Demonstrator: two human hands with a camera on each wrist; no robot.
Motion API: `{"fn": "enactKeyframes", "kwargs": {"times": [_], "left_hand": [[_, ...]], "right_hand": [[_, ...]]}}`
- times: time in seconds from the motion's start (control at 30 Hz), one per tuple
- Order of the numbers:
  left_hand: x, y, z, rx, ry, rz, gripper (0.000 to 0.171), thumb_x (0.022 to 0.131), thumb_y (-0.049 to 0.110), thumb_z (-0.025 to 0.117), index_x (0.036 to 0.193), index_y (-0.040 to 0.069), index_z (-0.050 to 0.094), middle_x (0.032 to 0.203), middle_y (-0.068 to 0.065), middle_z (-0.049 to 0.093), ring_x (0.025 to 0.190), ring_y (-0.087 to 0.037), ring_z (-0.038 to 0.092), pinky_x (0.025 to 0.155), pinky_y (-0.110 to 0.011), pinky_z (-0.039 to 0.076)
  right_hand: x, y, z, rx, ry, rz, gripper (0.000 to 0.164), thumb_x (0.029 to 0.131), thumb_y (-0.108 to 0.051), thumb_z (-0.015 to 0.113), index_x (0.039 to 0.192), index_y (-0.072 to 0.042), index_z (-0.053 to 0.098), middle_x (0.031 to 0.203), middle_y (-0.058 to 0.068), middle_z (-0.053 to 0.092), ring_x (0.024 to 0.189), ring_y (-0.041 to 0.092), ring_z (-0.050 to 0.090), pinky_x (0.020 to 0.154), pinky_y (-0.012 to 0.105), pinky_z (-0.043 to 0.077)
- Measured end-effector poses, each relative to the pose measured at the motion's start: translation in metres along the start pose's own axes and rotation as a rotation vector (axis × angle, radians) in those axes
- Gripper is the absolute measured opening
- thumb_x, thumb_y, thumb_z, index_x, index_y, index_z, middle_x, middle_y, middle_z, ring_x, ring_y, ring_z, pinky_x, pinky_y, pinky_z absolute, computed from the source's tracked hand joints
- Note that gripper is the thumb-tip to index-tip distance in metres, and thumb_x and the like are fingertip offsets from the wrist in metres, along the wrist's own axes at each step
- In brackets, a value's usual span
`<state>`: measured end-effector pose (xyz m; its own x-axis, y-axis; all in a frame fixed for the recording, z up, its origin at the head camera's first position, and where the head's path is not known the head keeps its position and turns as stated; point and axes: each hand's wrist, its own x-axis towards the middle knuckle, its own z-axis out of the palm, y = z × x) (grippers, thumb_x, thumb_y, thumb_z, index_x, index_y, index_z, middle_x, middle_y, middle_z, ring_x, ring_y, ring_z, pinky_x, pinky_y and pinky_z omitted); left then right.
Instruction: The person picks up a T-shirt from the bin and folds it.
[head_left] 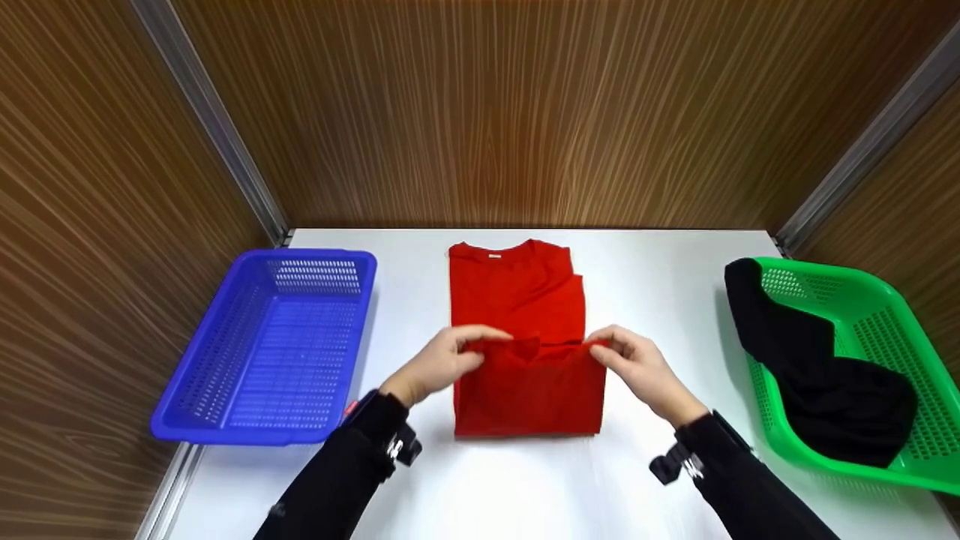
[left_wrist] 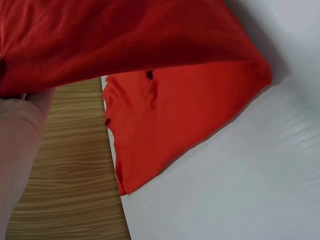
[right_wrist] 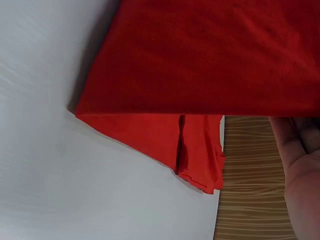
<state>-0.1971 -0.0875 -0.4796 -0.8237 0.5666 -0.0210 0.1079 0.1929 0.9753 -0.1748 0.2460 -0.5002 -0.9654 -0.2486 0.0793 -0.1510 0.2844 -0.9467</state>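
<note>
A red T-shirt (head_left: 517, 292) lies on the white table, its sides folded in and its neckline toward the back wall. Its near part is raised and turned up over the rest. My left hand (head_left: 442, 362) pinches the left corner of that raised edge, and my right hand (head_left: 637, 367) pinches the right corner. In the left wrist view the lifted red cloth (left_wrist: 150, 35) arches above the flat layer (left_wrist: 190, 115). The right wrist view shows the same lifted panel (right_wrist: 200, 65) with the right hand (right_wrist: 302, 165) at its edge; the fingertips are partly hidden by cloth.
To the left stands a blue plastic basket (head_left: 360, 315) with nothing visible in it. A green basket (head_left: 877, 281) stands on the right, with black cloth (head_left: 832, 390) hanging over its near-left rim. Wood-grain panels (head_left: 487, 112) enclose the table (head_left: 660, 277). Something small and red (head_left: 351, 407) shows beside the left sleeve.
</note>
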Motion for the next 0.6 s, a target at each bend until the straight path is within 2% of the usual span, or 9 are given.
{"fn": "enactKeyframes", "kwargs": {"times": [0.17, 0.37, 0.5, 0.6], "left_hand": [[0.016, -0.002, -0.010, -0.015, 0.079, -0.032, 0.053, 0.091, -0.006, 0.045, 0.130, 0.020, 0.070, 0.125, -0.001, 0.062, 0.079, -0.017, 0.045, 0.070, -0.027, 0.040], [0.032, -0.011, -0.016, 0.016, 0.111, -0.050, 0.054, 0.092, -0.008, 0.041, 0.131, 0.016, 0.068, 0.135, -0.001, 0.062, 0.110, -0.022, 0.050, 0.087, -0.033, 0.040], [0.042, -0.017, -0.017, 0.049, 0.141, -0.062, 0.054, 0.091, -0.010, 0.041, 0.131, 0.013, 0.068, 0.131, -0.004, 0.064, 0.106, -0.024, 0.053, 0.085, -0.032, 0.042], [0.048, -0.021, -0.016, 0.084, 0.177, -0.077, 0.053, 0.092, -0.011, 0.042, 0.131, 0.013, 0.068, 0.131, -0.005, 0.064, 0.102, -0.026, 0.054, 0.083, -0.032, 0.043]], "right_hand": [[0.022, 0.004, -0.003, 0.005, 0.004, 0.076, 0.025, 0.102, -0.016, 0.063, 0.119, 0.002, 0.064, 0.097, 0.007, 0.066, 0.093, 0.015, 0.061, 0.088, 0.026, 0.051], [0.041, 0.009, -0.004, -0.001, 0.003, 0.139, 0.027, 0.104, -0.020, 0.061, 0.122, 0.000, 0.063, 0.093, 0.005, 0.064, 0.094, 0.017, 0.060, 0.090, 0.029, 0.051], [0.052, 0.014, -0.001, -0.015, 0.021, 0.154, 0.027, 0.104, -0.020, 0.061, 0.121, 0.001, 0.063, 0.087, 0.004, 0.062, 0.092, 0.017, 0.058, 0.089, 0.030, 0.050], [0.060, 0.018, 0.003, -0.029, 0.050, 0.170, 0.026, 0.104, -0.019, 0.061, 0.121, 0.001, 0.063, 0.087, 0.007, 0.061, 0.091, 0.020, 0.057, 0.087, 0.031, 0.048]]}}
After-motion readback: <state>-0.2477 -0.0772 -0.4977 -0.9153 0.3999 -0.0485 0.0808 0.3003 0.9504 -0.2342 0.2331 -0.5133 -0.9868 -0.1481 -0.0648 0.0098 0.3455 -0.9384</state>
